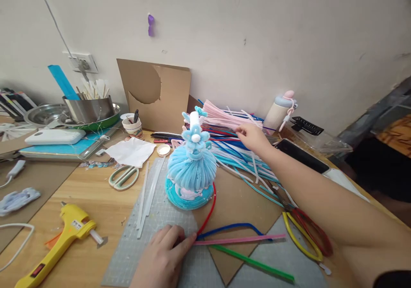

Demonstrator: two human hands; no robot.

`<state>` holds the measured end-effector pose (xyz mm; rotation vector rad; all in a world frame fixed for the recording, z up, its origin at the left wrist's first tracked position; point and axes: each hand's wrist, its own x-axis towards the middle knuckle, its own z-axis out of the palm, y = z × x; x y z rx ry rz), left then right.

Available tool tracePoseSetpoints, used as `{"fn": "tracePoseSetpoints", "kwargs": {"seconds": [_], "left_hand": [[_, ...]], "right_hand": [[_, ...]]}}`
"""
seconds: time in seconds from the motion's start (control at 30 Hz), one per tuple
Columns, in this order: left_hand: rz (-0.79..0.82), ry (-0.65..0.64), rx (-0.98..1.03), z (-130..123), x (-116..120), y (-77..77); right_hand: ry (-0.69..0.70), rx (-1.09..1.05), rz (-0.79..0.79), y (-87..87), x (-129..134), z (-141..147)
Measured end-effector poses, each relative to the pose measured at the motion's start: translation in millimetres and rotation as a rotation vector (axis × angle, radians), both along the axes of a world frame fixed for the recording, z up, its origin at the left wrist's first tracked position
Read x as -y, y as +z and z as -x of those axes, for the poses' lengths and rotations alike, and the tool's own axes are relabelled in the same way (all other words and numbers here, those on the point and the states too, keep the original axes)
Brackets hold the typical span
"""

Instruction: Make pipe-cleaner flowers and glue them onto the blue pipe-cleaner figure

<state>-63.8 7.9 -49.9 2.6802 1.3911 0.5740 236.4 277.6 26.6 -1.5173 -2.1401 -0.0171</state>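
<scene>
Near the front edge, my left hand (168,251) is closed with its fingertips on the ends of a red pipe cleaner (210,211), a blue pipe cleaner (231,226) and a pink pipe cleaner (244,239). A green pipe cleaner (253,264) lies just beyond those fingers. My right hand (252,136) reaches over a pile of pipe cleaners (237,155), its fingers curled together beside a pink bundle (218,115); what they pinch, if anything, is hidden. Between the hands stands a light-blue fuzzy doll-like figure (192,163) on a round turquoise base.
A yellow glue gun (72,232) lies at the left, near pale-handled scissors (124,177). Red-and-yellow-handled scissors (306,234) rest below my right forearm. A cutting mat (128,253), cardboard (176,86), a phone (302,155) and a bottle (278,111) are around.
</scene>
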Motion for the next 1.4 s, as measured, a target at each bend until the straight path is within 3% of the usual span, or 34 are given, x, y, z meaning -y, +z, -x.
{"fn": "tracePoseSetpoints", "kwargs": {"seconds": [0.13,0.33,1.07,1.4], "left_hand": [[0.025,-0.028,-0.006,1.8,-1.3,-1.3],[-0.021,-0.062,-0.006,2.2,-4.3,0.5],[-0.079,-0.099,-0.024,1.3,-8.5,1.2],[-0.068,-0.076,0.012,1.6,-7.7,0.8]], "right_hand": [[-0.029,0.010,-0.074,-4.7,-57.5,3.3],[-0.167,-0.011,-0.132,-10.0,-91.3,11.5],[-0.233,0.099,0.042,-9.2,-101.7,22.3],[-0.229,-0.082,0.029,-6.8,-103.6,11.1]]}}
